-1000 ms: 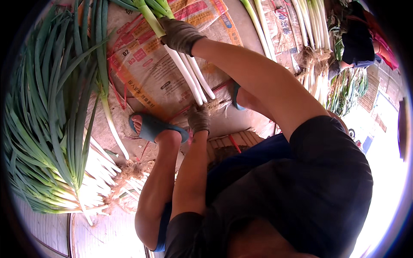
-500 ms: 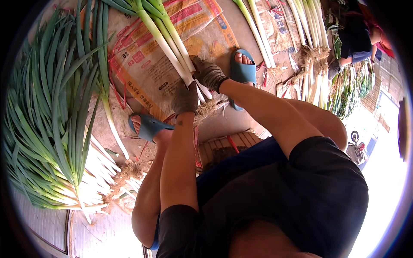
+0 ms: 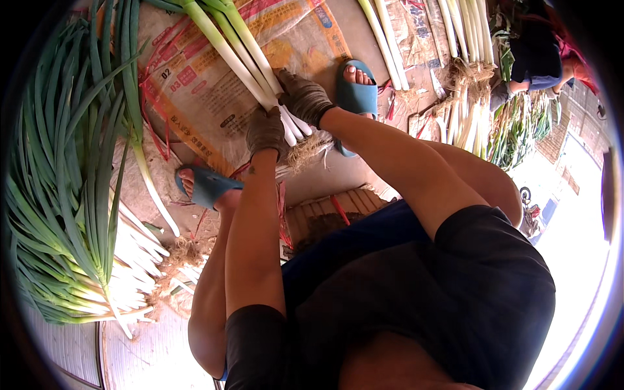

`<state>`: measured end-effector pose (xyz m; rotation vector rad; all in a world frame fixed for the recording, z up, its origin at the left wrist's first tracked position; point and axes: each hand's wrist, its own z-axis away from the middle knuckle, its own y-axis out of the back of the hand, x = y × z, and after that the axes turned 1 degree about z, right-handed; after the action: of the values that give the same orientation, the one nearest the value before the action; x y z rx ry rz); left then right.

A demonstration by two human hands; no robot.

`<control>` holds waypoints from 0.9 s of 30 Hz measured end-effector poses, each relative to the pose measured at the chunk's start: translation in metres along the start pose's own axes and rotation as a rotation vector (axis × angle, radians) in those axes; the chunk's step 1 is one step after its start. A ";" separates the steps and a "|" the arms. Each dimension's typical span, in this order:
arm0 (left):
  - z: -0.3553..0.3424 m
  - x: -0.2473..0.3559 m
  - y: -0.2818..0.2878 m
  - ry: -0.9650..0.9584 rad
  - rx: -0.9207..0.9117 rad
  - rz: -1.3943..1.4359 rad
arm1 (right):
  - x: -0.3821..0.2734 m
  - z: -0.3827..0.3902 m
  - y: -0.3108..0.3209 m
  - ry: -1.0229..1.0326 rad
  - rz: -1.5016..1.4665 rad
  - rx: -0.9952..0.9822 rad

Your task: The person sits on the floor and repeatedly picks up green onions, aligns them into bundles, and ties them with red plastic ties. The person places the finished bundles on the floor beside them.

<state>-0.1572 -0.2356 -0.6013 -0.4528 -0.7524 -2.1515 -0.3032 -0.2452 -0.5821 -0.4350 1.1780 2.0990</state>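
A bunch of several long green onions (image 3: 222,49) lies slantwise in front of me, green tops away from me and white root ends toward me. Both my hands wear grey-brown gloves and close around its white shafts low down. My left hand (image 3: 265,132) grips the near left side. On the right side, slightly higher, my right hand (image 3: 304,97) presses against the shafts. Below the hands the white ends fan out to shaggy roots (image 3: 307,151). Between the hands a small brownish bit shows, too small to name. Under the bunch lies a printed sack (image 3: 208,104).
A large heap of green onions (image 3: 58,175) fills the left side. More white stalks (image 3: 469,32) lie in bundles at the upper right, near another person's leg (image 3: 536,62). My blue sandals (image 3: 356,91) flank the sack. Red ties (image 3: 339,209) are scattered about.
The whole view has shifted slightly, so the scene sits further left. Both hands stay on the bunch; more of the white root ends shows beneath them, spread apart.
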 end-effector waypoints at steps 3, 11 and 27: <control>0.008 -0.007 0.012 -0.087 -0.021 -0.063 | -0.010 0.003 0.003 0.010 -0.027 0.009; 0.078 0.061 0.016 -0.249 -0.020 -0.062 | -0.082 -0.011 0.042 -0.209 -0.453 0.020; 0.219 -0.116 0.344 0.303 0.103 -0.619 | 0.233 -0.071 0.217 -0.070 -0.316 0.396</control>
<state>0.1988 -0.2025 -0.3730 0.1943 -0.9016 -2.6451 -0.6242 -0.2895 -0.6209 -0.3330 1.3476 1.5555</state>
